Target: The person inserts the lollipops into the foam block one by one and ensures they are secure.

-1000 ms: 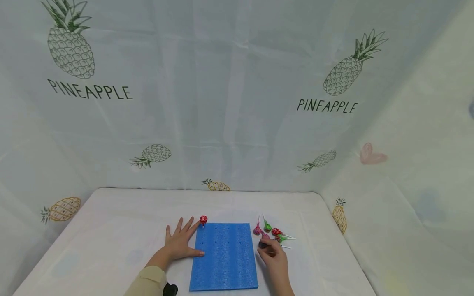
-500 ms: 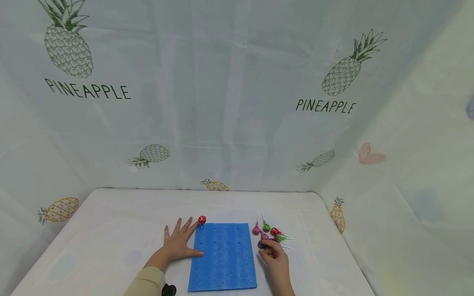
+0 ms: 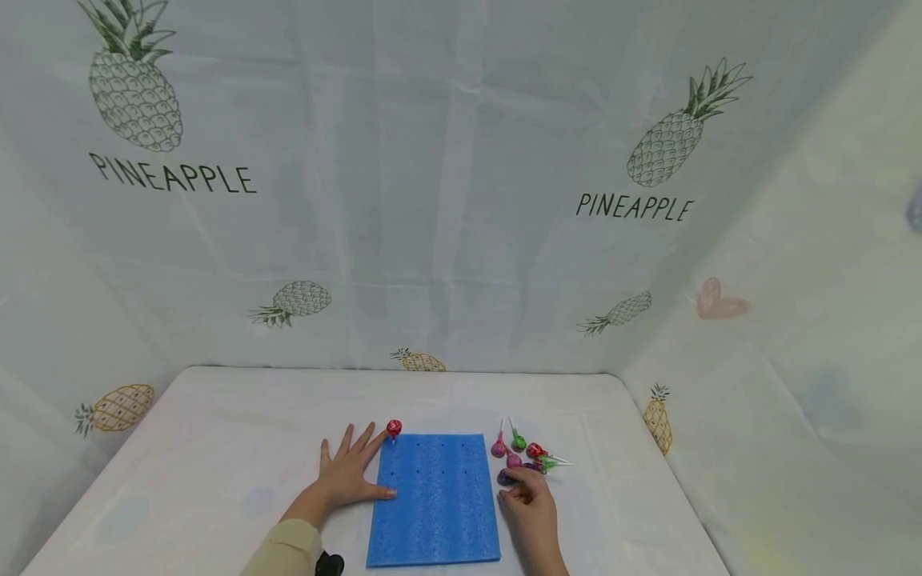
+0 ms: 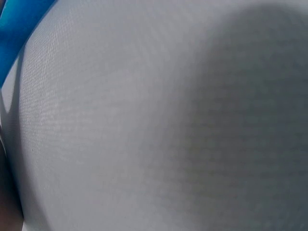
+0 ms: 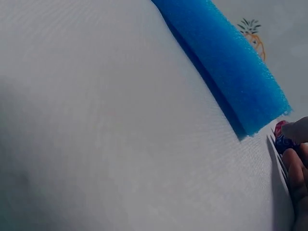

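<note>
My left hand (image 3: 346, 477) lies spread at the left side of a blue foam board (image 3: 434, 512), its thumb on the board. A red-wrapped lollipop (image 3: 394, 428) stands at the board's far left corner, by the index fingertip. To the right of the board, my right hand (image 3: 535, 504) pinches a dark purple lollipop (image 3: 505, 478) between thumb and fingers; its stick is hidden. In the right wrist view, the dark wrapper (image 5: 285, 143) shows between the fingers at the edge. A pink lollipop (image 3: 514, 460) lies just beyond those fingertips.
Beyond the right hand lie another pink lollipop (image 3: 499, 448), a green lollipop (image 3: 519, 441), a red lollipop (image 3: 535, 450) and a green-wrapped one (image 3: 547, 463). Rows of small holes mark the board's far half. A white cloth covers the table (image 3: 202, 464).
My right hand has shifted slightly left and nearer, the dark purple lollipop moving with it. The white stick that showed to its right is out of sight. My left hand stays put.
</note>
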`<action>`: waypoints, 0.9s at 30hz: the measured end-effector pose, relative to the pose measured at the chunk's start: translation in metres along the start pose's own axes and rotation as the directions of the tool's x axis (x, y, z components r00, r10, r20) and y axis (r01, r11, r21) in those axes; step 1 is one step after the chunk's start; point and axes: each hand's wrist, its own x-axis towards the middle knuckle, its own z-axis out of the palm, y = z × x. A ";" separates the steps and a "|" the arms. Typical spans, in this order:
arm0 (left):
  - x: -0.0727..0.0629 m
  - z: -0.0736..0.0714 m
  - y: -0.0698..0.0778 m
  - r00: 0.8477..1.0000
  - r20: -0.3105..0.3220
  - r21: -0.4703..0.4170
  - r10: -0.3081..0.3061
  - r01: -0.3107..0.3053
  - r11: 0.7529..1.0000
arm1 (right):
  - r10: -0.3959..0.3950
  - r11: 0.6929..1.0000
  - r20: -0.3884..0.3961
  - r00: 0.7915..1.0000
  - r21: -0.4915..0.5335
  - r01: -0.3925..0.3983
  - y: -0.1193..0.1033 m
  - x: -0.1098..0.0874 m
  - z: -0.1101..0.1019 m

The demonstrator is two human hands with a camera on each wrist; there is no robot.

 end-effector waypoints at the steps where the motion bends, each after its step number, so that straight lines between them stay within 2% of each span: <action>1: 0.000 0.000 0.000 1.000 0.001 0.002 -0.002 0.002 1.000 | 0.006 1.000 0.000 1.000 -0.018 -0.006 0.000 0.000 0.000; 5: -0.001 -0.002 0.002 1.000 -0.002 0.013 0.000 0.000 1.000 | 0.022 0.997 0.009 1.000 -0.074 -0.021 0.002 0.001 0.002; 12: -0.004 -0.015 0.012 0.999 0.051 0.038 -0.016 0.014 0.999 | 0.023 0.987 0.026 0.999 -0.159 -0.019 -0.003 0.001 0.003; 16: -0.005 -0.017 0.013 0.998 0.054 0.044 -0.019 0.017 0.999 | 0.029 0.982 0.027 0.999 -0.188 -0.023 -0.003 0.002 0.004; 21: -0.005 -0.017 0.013 0.999 0.050 0.045 -0.019 0.017 0.999 | 0.019 0.985 0.035 0.999 -0.169 -0.013 -0.002 0.002 0.002; 27: -0.006 -0.017 0.013 0.998 0.054 0.046 -0.018 0.015 0.999 | 0.098 0.995 0.037 0.995 -0.025 -0.097 -0.002 0.005 -0.001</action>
